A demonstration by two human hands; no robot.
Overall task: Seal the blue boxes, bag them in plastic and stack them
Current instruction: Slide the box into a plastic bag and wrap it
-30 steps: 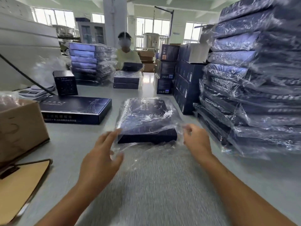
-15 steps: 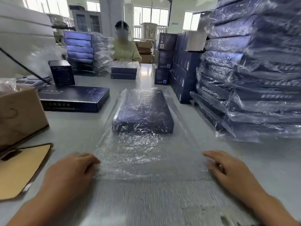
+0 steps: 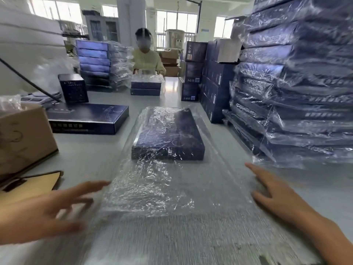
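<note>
A flat dark blue box [image 3: 168,134] lies on the grey table [image 3: 91,153], pushed deep into a clear plastic bag [image 3: 152,190] whose loose open end stretches toward me. My left hand [image 3: 47,209] hovers at the bag's left edge, fingers spread, blurred. On the bag's right edge rests my right hand [image 3: 275,190], fingers apart and flat, gripping nothing. An unbagged blue box [image 3: 86,118] lies to the left. A tall stack of bagged blue boxes [image 3: 298,88] rises at the right.
A brown carton [image 3: 24,134] and a tan envelope [image 3: 28,186] sit at the left. A small dark cube box [image 3: 73,88] and scale [image 3: 38,98] stand behind. A person [image 3: 147,58] works at the far end beside more box stacks [image 3: 95,62]. Blue cartons [image 3: 212,83] are piled mid-right.
My hands left the box's near end, slid back along the bag and flattened its loose end. The left hand has now opened its fingers and is moving.
</note>
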